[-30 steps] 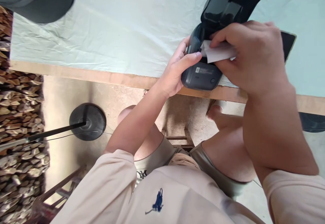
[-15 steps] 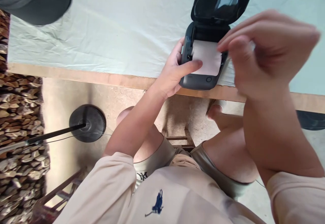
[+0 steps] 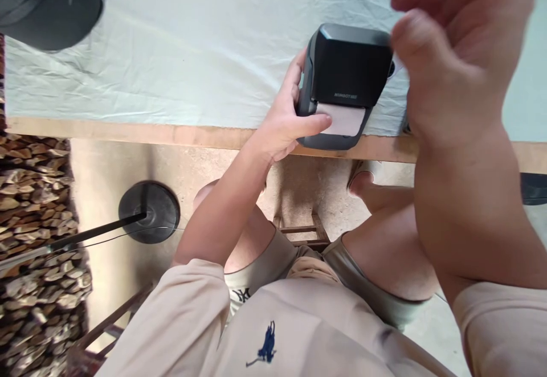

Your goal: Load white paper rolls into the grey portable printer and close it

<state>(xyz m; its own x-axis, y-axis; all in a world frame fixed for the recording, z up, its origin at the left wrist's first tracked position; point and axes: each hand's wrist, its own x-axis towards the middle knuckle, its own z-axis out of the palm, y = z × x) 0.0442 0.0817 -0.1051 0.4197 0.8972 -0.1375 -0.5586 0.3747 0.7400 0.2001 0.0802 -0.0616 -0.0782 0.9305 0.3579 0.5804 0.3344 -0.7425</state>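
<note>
My left hand (image 3: 286, 115) is wrapped around the left side of a dark grey label printer (image 3: 348, 69), its thumb lying on the white label paper (image 3: 345, 119). That paper comes out from under the printer's black lid, which is down over the body. The printer is at the table's front edge, tilted a little. To the right of it, my right hand (image 3: 461, 41) is raised, apart from the lid or just at its corner. Its fingers are parted and slightly curled, blurred at the tips, and I see nothing in them.
A pale green cloth covers the table (image 3: 171, 69), which has a wooden front edge. At the upper left is a dark rounded object (image 3: 55, 12). Below stand a round black stand base (image 3: 149, 212), a wooden stool (image 3: 299, 230) and stacked firewood (image 3: 38, 240).
The printer's lid has swung from raised to down, covering most of the paper. My right hand has moved up and away from the paper. My left hand keeps its hold.
</note>
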